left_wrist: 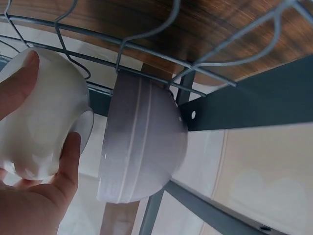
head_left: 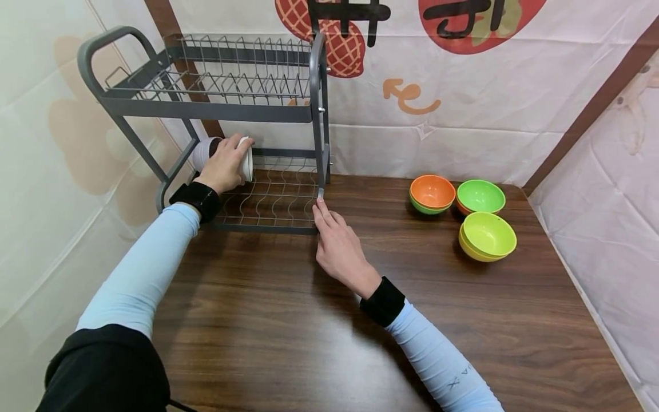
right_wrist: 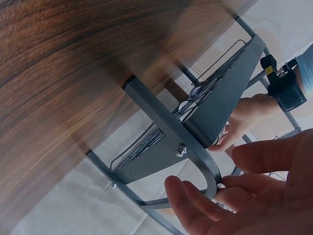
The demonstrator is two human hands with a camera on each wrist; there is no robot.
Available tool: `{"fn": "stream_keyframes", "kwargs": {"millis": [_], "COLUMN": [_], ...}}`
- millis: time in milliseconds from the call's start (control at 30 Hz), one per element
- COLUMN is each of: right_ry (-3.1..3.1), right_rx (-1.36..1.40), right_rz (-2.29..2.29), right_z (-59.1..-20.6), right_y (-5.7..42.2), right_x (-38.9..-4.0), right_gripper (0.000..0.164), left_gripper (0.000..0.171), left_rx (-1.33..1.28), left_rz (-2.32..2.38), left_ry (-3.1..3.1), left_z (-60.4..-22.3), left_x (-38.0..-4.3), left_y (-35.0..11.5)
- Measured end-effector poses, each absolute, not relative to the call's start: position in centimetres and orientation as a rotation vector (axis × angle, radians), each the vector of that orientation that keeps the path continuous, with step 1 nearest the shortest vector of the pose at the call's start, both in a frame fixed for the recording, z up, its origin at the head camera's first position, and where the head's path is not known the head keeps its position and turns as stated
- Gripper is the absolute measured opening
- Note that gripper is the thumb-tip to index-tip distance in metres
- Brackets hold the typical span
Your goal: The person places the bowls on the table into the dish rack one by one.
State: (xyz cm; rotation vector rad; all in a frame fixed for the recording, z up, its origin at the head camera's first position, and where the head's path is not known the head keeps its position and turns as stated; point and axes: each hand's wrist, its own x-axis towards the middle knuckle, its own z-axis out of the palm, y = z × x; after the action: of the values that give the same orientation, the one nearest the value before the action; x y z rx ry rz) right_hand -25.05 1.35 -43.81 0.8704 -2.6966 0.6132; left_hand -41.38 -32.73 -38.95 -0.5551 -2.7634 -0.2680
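Inside the lower tier of a grey two-tier dish rack (head_left: 216, 111), my left hand (head_left: 224, 165) grips a white bowl (left_wrist: 46, 115), which stands tipped on its side over the wires. Thumb and fingers lie on opposite sides of the bowl in the left wrist view. Beside it, a pale lavender-white bowl (left_wrist: 142, 139) leans on edge among the wires at the rack's left end. My right hand (head_left: 340, 246) touches the front right leg of the rack with its extended fingers. In the right wrist view, those fingers (right_wrist: 193, 200) lie right at the frame's curved corner.
Stacked small bowls stand on the brown wooden table (head_left: 278, 320) to the right: an orange bowl (head_left: 432, 191) on a green one, a green bowl (head_left: 481, 196) on an orange one, and a lime bowl (head_left: 489, 233) on a yellow one. Printed cloth (head_left: 479, 109) hangs behind.
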Motion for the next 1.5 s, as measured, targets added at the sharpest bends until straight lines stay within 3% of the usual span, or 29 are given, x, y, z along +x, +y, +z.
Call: {"fn": "stream_keyframes", "kwargs": {"millis": [233, 500, 800, 1067, 1367, 1500], "right_ry": [-2.703, -2.709, -2.719, -2.749, -2.773, -2.759], "right_rx": [0.877, 0.867, 0.884, 0.860, 0.860, 0.881], "right_rz": [0.599, 0.589, 0.588, 0.571, 0.579, 0.626], "right_z": [-43.8, -43.3, -43.4, -43.3, -43.2, -43.3], "right_y": [1.3, 1.2, 1.2, 1.0, 1.1, 1.2], "right_x": [-25.0, -25.2, -24.9, -24.9, -25.1, -25.1], "right_gripper": [0.063, 0.065, 0.065, 0.062, 0.061, 0.061], "left_gripper": [0.112, 0.128, 0.119, 0.097, 0.103, 0.116], "left_rx": [-0.513, -0.460, -0.408, -0.382, -0.357, -0.338], "left_rz": [-0.298, -0.316, -0.187, -0.184, -0.245, -0.278], "left_ry": [-2.802, -2.830, -2.858, -2.866, -2.907, -2.943], "left_z": [-38.8, -38.2, -38.2, -37.9, -37.9, -37.8], "left_x": [-41.8, -42.4, -42.1, -42.0, -41.8, -41.1], "left_y": [-32.5, -32.4, -32.3, -32.4, -32.4, -32.3]}}
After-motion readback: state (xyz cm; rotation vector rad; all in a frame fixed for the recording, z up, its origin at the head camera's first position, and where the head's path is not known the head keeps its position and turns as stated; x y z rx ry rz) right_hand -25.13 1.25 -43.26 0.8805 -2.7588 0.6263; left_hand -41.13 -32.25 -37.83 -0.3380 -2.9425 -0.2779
